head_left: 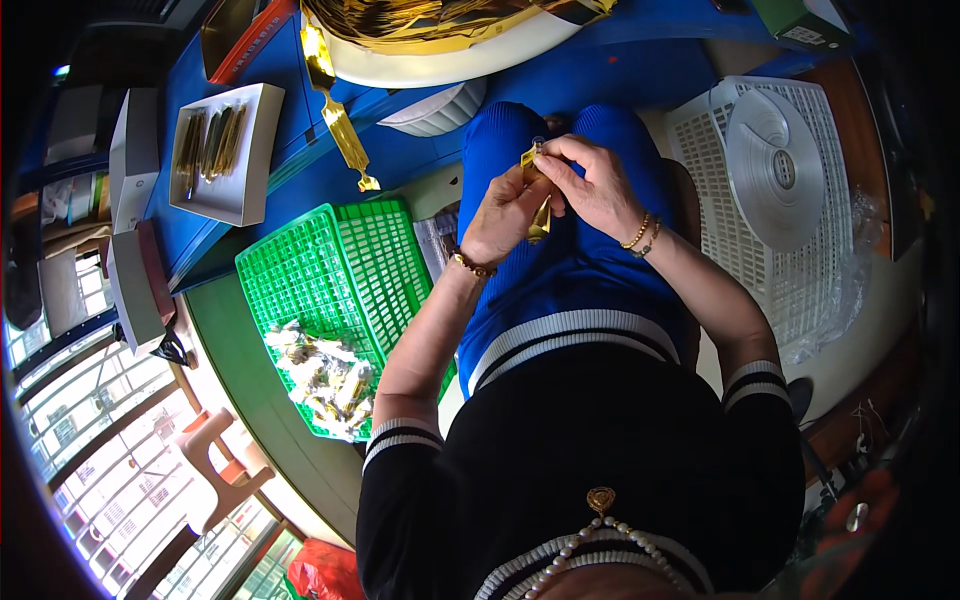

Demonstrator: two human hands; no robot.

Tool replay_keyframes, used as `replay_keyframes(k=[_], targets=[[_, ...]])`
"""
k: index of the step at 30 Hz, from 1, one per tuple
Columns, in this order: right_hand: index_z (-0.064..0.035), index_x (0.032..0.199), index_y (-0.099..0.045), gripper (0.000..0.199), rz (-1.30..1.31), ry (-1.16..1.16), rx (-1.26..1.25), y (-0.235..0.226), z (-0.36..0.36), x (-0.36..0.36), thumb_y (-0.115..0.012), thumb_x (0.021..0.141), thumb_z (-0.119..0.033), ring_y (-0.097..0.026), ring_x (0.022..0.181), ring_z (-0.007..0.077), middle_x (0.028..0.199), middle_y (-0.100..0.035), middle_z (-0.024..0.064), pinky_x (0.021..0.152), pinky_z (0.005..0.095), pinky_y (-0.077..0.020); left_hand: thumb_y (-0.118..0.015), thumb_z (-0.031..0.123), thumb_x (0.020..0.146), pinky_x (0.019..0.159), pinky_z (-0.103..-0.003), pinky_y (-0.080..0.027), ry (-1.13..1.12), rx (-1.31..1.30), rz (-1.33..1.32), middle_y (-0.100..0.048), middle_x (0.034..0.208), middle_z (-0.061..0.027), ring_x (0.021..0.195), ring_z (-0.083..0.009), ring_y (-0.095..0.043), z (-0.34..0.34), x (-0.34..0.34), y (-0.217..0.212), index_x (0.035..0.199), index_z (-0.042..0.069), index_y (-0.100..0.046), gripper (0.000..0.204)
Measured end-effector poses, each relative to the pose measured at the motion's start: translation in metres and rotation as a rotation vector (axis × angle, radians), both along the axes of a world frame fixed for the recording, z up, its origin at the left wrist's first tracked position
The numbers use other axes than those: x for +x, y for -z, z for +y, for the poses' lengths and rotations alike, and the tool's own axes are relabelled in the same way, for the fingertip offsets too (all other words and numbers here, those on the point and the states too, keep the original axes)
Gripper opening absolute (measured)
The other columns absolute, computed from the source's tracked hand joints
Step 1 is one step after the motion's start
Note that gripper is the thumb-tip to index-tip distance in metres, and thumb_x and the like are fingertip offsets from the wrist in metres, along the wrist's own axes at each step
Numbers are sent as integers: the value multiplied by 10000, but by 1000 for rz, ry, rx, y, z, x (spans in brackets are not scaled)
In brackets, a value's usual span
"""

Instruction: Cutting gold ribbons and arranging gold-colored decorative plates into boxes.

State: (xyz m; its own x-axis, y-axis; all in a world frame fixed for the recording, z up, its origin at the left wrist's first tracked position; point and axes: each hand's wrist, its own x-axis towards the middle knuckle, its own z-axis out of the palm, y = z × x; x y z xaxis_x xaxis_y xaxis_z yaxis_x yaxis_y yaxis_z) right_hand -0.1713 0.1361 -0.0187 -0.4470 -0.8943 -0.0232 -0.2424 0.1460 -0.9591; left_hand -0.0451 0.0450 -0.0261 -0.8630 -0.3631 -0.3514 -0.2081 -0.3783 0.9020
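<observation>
Above my lap, a narrow gold foil packet (540, 222) is held between both hands. My left hand (500, 222) closes round its middle, and its lower end shows beneath the fingers. With thumb and fingers pinched together, my right hand (602, 188) grips the packet's upper end. Something small and clear shows at that end, too small to name. Beyond my left hand, a strip of gold foil packets (345, 135) hangs over the edge of the blue table (400, 112). A white basin (440, 62) on the table holds a heap of gold foil.
A green plastic basket (395, 265) with shiny foil pieces stands at my left. The blue table also bears a white box (250, 195) of slim packets. To my right, a white basket (740, 215) carries a reel of pale strip (750, 170). A chair (215, 480) stands lower left.
</observation>
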Motion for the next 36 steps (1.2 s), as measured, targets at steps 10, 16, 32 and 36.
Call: replay_keyframes(k=[10,16,32,36], targets=[[-63,990,-608,250,716,-84,-248,1,8,-1,-628,747,-116,-479,1083,243,1182,-499,73,916,363,-368,-452,84,895,465,-217,-402,-55,-357,-12,-574,628,-37,520,-79,-517,26,13,10,835,-5,-538,137],[-81,991,-624,245,840,-386,-208,17,20,1,-603,747,-92,-465,1115,225,1174,-509,74,933,367,-362,-436,77,899,485,-221,-426,-109,-194,-127,-572,643,-45,537,-99,-539,52,35,20,827,-21,-527,152],[-100,984,-597,228,745,-583,-250,30,23,13,-598,756,-97,-511,1057,203,1141,-530,61,945,367,-371,-463,115,908,632,-228,-457,-36,152,-137,-596,754,-54,672,-111,-564,49,54,17,912,-5,-529,137],[-88,1048,-573,275,632,-313,-319,27,13,21,-626,792,-171,-543,1033,221,1106,-564,68,909,369,-412,-449,145,905,544,-203,-408,-184,203,-147,-579,699,-37,597,-87,-533,39,48,17,888,40,-533,135]])
